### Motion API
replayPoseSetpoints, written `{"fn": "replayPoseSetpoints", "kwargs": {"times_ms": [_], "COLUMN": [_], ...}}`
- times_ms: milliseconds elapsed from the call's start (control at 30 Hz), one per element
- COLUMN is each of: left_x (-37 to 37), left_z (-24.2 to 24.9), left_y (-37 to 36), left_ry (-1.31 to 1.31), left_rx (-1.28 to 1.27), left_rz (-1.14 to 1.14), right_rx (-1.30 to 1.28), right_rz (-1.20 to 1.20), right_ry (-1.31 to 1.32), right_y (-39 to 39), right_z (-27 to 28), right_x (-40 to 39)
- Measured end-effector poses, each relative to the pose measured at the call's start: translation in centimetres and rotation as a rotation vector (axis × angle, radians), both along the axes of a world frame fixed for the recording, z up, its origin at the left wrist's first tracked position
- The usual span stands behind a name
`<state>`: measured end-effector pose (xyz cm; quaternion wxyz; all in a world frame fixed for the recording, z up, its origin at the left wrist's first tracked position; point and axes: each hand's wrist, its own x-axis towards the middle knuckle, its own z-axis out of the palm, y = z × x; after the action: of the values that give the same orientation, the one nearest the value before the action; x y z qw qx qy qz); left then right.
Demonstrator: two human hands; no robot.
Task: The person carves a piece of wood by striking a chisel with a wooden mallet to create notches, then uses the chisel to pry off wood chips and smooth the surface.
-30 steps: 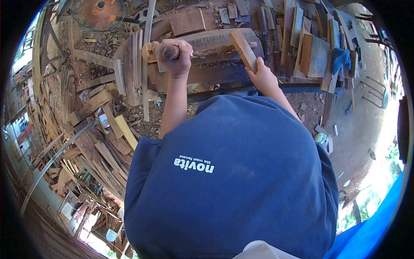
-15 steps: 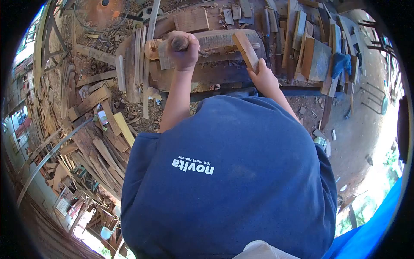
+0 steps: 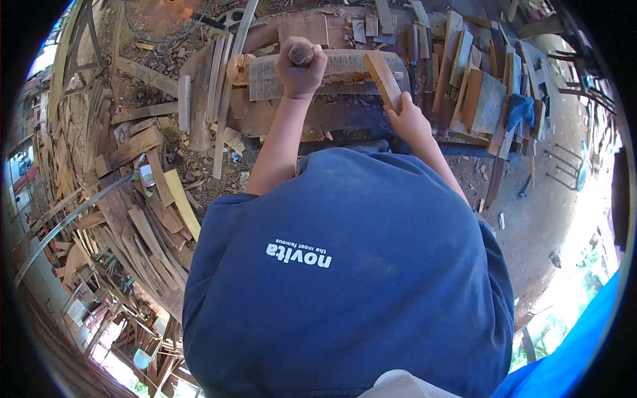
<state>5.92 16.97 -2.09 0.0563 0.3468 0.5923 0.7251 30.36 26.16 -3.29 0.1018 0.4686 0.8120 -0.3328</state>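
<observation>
My left hand [image 3: 300, 68] is wrapped round a dark, round-ended wooden handle [image 3: 300, 54], held upright above the left part of a thick wooden block [image 3: 269, 78]. Whatever lies at the handle's lower end is hidden under the fist. On the right, my right hand [image 3: 407, 118] grips the near end of a flat light-brown wooden bar [image 3: 383, 76]. The bar slants up and to the left, its far end over the right part of the block. A rough yellowish wood piece [image 3: 239, 69] sits at the block's left end.
Stacked boards [image 3: 488, 103] stand at the right, with a blue cloth [image 3: 521, 111] on them. Wood scraps [image 3: 142, 225] are heaped at the left. A metal rack [image 3: 564, 166] lies on the floor at the far right. Long thin planks [image 3: 219, 86] lean left of the block.
My left hand has moved right and slightly up with the handle, uncovering more of the block's left part. My right hand and the bar have shifted only slightly. The whole view has tilted a little.
</observation>
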Motion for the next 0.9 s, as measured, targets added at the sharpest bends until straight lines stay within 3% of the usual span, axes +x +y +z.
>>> {"fn": "replayPoseSetpoints", "kwargs": {"times_ms": [100,167,333,533,567,633,667,733,800,867,900], "left_x": [-0.1,-0.3,-0.1,0.2,0.2,0.6,0.8,0.6,0.7,1.3,1.1], "left_z": [0.2,0.3,0.5,0.6,0.6,1.6,2.1,1.2,1.1,2.0,1.6], "left_y": [-0.1,-0.2,-0.2,-0.4,-0.4,-0.1,-0.1,-0.4,-0.4,-0.4,-0.5], "left_ry": [0.019,0.212,0.194,0.161,0.224,0.235,0.246,0.223,0.199,0.192,0.190], "left_rx": [-0.005,-0.044,-0.024,-0.073,-0.049,-0.023,-0.005,-0.036,-0.072,0.129,0.128], "left_rz": [0.033,0.035,0.026,0.071,0.072,0.106,0.134,0.116,0.096,0.087,0.090], "right_rx": [0.004,0.014,0.037,0.348,0.354,0.317,0.321,0.325,0.330,0.329,0.358], "right_rz": [0.018,0.042,0.134,0.254,0.262,0.261,0.270,0.351,0.461,0.654,0.640], "right_ry": [-0.033,-0.034,0.004,0.587,0.587,0.886,0.885,0.592,0.450,0.161,0.227], "right_y": [0.2,0.6,2.5,3.1,2.3,0.4,-0.5,-2.2,-2.2,-2.2,-2.0], "right_z": [0.6,1.0,5.2,21.1,23.0,25.5,24.6,21.7,21.9,22.9,24.9], "right_x": [-0.5,-0.9,-3.0,-6.6,-6.8,-7.3,-7.6,-7.9,-8.2,-8.5,-8.5]}}
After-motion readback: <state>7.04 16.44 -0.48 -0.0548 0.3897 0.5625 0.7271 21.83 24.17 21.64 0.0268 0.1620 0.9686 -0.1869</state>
